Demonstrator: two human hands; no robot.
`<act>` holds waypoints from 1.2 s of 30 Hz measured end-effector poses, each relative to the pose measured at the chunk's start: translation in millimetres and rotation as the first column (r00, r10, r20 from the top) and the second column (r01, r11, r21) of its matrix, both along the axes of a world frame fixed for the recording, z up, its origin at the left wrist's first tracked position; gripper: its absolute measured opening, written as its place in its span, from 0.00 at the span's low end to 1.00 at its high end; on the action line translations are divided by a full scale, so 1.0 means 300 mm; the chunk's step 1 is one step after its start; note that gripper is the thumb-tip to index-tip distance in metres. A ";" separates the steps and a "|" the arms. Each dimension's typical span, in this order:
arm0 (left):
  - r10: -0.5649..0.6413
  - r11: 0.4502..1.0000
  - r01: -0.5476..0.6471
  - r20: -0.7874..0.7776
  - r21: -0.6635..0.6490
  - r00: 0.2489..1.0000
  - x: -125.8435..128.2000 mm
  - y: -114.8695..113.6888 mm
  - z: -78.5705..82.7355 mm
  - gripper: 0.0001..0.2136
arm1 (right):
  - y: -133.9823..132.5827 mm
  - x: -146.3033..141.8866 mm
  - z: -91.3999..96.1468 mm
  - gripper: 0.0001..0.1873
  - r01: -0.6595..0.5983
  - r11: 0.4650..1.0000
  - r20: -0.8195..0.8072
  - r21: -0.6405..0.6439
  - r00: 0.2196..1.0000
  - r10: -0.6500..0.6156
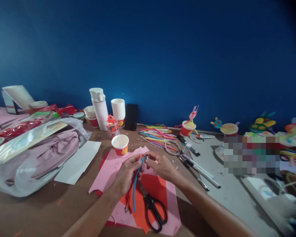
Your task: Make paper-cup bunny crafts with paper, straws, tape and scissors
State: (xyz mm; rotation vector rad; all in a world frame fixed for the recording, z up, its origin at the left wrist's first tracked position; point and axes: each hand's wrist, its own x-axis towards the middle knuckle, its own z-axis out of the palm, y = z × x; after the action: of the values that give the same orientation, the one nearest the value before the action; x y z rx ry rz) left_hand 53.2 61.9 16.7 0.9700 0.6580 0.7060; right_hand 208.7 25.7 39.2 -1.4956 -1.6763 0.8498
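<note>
Grip closed: left hand (127, 173) and right hand (163, 168) pinch a blue plastic straw (135, 186) near its top end, above pink craft foam (100, 179). Straw looks light and bendy; firmest hold probably close to the fingers. Black-handled scissors (153, 207) lie just below; loose coloured straws (158, 135) farther right.

Scissors (153, 209) are lying on craft-foam sheets (101, 174) on the bench (51, 204), a paper cup (119, 145) is standing just beyond them, a plastic bag (32, 158) is sitting to their left, and marker pens (199, 171) and drinking straws (158, 135) are lying to their right, the straws farther away.
</note>
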 end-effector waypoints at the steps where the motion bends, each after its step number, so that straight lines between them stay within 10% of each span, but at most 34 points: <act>1: -0.002 1.000 0.002 0.003 0.015 1.000 0.004 -0.002 -0.003 0.12 | 0.006 0.006 -0.013 0.11 0.005 1.000 -0.051 -0.014 0.999 -0.006; 12: 0.049 0.997 -0.045 -0.056 0.067 0.997 0.015 -0.015 0.025 0.09 | 0.009 0.030 -0.054 0.12 -0.137 0.989 -0.380 -0.059 0.919 0.105; 36: 0.008 0.990 -0.015 -0.057 -0.138 0.998 -0.006 -0.005 0.014 0.12 | 0.015 0.026 -0.036 0.09 -0.081 0.997 -0.301 -0.020 0.951 0.071</act>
State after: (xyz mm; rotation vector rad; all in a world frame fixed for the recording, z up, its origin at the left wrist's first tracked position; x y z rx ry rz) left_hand 51.5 60.5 20.8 0.8615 0.7526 0.6366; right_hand 216.5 30.0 28.5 -1.2557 -1.5067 1.0909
